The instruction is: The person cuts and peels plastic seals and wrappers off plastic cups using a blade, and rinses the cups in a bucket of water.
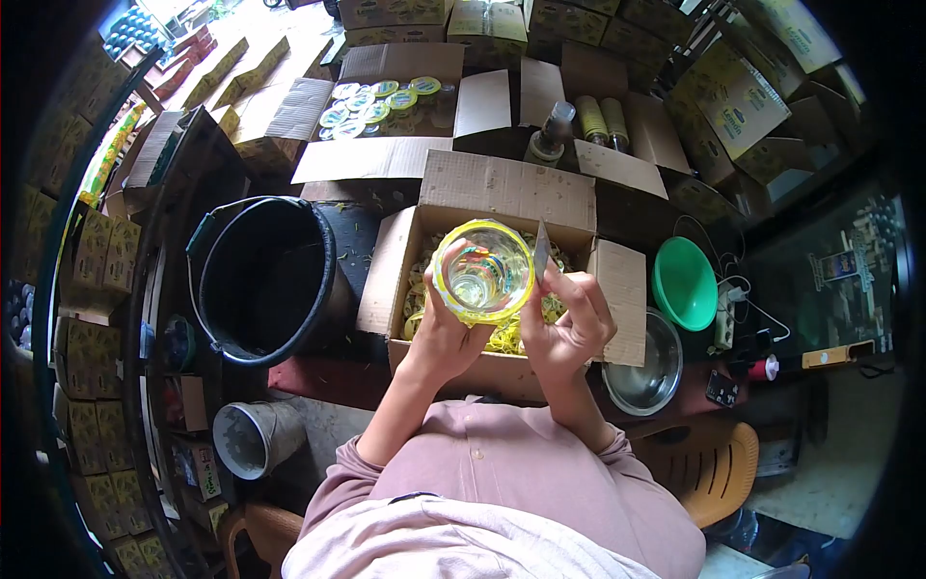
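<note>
My left hand (pixel 436 340) is wrapped round a clear round container (pixel 473 288) with a yellow rim, its open mouth tilted up toward me. Pinched in my right hand (pixel 569 323) is a thin, flat grey piece like a blade (pixel 541 251), upright against the right side of the yellow rim. The fingertips of that hand are close to the container too. Both hands are above an open cardboard box (pixel 506 185), in which yellow and clear scraps (pixel 506 338) lie. The container hides part of the box's contents.
A black bucket (pixel 333 280) stands left of the box, a grey bucket (pixel 253 439) below it. On the right are a green bowl (pixel 685 283) and a clear bowl (pixel 644 372). Behind, one carton (pixel 371 159) holds yellow-rimmed containers; a bottle (pixel 552 135) stands beside another.
</note>
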A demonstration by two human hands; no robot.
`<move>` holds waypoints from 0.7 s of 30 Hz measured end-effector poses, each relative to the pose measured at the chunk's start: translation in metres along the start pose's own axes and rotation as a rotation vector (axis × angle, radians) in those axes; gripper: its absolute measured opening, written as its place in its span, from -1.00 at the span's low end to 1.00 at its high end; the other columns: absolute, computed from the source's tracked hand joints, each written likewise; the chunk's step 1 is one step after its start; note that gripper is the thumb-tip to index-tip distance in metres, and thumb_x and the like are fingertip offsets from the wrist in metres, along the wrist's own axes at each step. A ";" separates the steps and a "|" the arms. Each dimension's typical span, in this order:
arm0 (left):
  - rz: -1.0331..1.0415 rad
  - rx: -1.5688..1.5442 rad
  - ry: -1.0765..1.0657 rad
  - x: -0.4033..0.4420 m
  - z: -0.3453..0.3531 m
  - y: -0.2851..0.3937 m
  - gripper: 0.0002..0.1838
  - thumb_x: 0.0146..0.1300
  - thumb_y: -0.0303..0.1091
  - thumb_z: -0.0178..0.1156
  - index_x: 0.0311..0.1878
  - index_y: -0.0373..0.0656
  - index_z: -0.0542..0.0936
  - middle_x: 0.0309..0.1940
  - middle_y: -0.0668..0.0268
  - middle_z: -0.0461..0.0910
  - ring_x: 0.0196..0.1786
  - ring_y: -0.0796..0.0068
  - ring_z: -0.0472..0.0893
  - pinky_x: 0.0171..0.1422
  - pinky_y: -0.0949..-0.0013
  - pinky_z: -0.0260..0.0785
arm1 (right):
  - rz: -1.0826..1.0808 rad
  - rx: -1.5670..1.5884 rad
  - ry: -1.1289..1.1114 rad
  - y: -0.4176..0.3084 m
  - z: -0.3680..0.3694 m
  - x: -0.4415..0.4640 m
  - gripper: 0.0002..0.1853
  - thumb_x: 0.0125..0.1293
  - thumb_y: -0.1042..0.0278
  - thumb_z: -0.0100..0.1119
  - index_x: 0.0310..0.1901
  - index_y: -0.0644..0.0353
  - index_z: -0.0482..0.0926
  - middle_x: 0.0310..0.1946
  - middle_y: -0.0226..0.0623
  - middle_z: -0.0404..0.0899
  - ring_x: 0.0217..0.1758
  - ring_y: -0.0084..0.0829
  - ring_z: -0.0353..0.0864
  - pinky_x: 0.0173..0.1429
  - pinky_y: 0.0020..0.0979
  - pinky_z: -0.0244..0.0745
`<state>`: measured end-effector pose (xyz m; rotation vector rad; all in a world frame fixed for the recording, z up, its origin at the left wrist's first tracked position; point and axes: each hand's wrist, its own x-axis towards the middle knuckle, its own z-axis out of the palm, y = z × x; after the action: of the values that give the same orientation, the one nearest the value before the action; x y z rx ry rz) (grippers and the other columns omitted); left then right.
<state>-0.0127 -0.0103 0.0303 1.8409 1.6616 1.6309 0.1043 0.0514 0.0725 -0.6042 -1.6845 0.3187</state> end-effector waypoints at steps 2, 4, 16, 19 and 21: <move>0.015 0.010 -0.014 -0.001 0.000 0.000 -0.20 0.01 -0.48 0.18 0.25 -0.35 -0.07 0.14 -0.08 0.14 0.15 0.05 0.31 0.25 0.17 0.13 | -0.003 0.010 -0.004 0.002 -0.001 0.002 -0.61 -0.15 0.70 0.26 -0.19 0.21 0.61 -0.59 -0.36 0.47 -0.56 -0.58 0.47 -0.42 -0.57 0.41; 0.024 -0.014 -0.014 -0.002 0.000 0.001 -0.22 0.01 -0.48 0.19 0.25 -0.36 -0.02 0.16 -0.07 0.12 0.17 0.04 0.30 0.26 0.16 0.12 | -0.002 0.039 -0.011 0.005 -0.001 0.003 -0.63 -0.15 0.70 0.26 -0.20 0.22 0.61 -0.58 -0.35 0.48 -0.55 -0.58 0.48 -0.42 -0.57 0.41; 0.025 -0.015 0.015 -0.002 0.002 -0.002 -0.33 0.04 -0.47 0.18 0.21 -0.34 0.12 0.19 -0.05 0.07 0.15 0.05 0.30 0.25 0.19 0.15 | 0.055 0.060 -0.017 0.000 -0.007 -0.012 -0.68 -0.11 0.66 0.28 -0.22 0.22 0.61 -0.57 -0.38 0.49 -0.54 -0.58 0.51 -0.43 -0.57 0.43; 0.046 0.003 -0.022 -0.002 0.000 0.000 -0.30 0.03 -0.47 0.19 0.22 -0.35 0.07 0.18 -0.04 0.08 0.15 0.06 0.31 0.24 0.19 0.15 | 0.031 0.018 -0.005 -0.001 -0.007 -0.011 -0.66 -0.12 0.67 0.28 -0.21 0.21 0.61 -0.57 -0.39 0.48 -0.54 -0.58 0.50 -0.43 -0.57 0.43; 0.025 0.005 -0.038 -0.003 -0.001 0.001 -0.26 0.02 -0.46 0.20 0.24 -0.34 0.02 0.17 -0.05 0.10 0.15 0.06 0.31 0.25 0.18 0.15 | 0.020 -0.007 0.005 -0.001 -0.006 -0.011 -0.65 -0.13 0.67 0.27 -0.20 0.21 0.61 -0.58 -0.39 0.48 -0.55 -0.58 0.50 -0.44 -0.57 0.43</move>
<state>-0.0124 -0.0132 0.0299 1.8902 1.6355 1.5925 0.1116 0.0439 0.0653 -0.6273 -1.6759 0.3250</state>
